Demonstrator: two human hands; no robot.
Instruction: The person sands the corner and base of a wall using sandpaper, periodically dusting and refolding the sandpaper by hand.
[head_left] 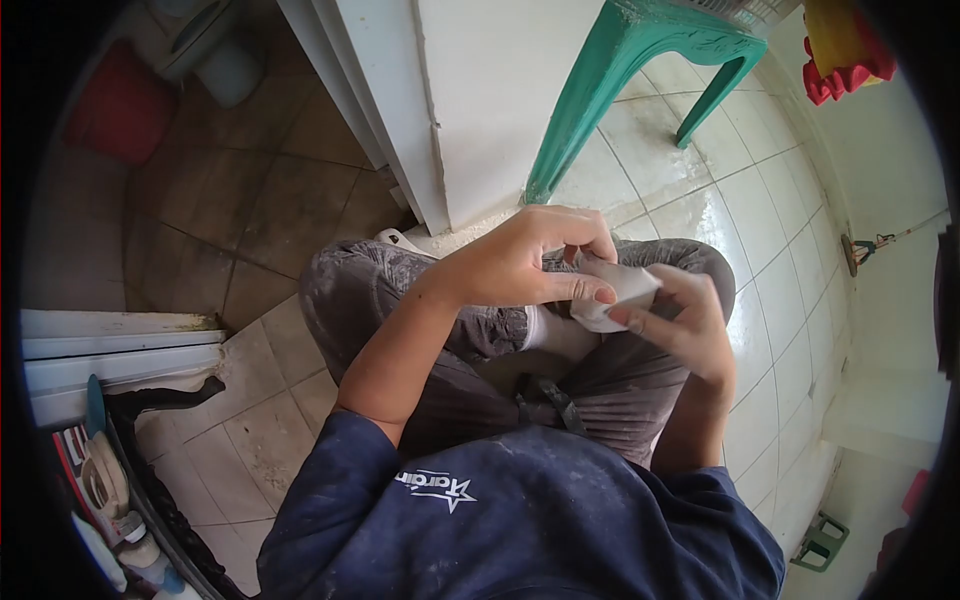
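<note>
A small white piece (630, 288), looking like a folded sheet or paper, is held between my two hands above my crossed legs. My left hand (540, 258) grips its left side, thumb in front and fingers curled behind. On the right side, my right hand (688, 322) pinches it between thumb and fingers, slightly blurred. Its exact material cannot be made out. Beneath my hands are my dusty dark trousers (370, 300) and a white sock (532, 328).
A green plastic stool (582, 95) stands ahead on pale floor tiles (755, 215). A white wall edge (480, 110) and doorway lie ahead left, with a red bin (122, 105) inside. An open black bag (165, 480) with tools and bottles sits at lower left.
</note>
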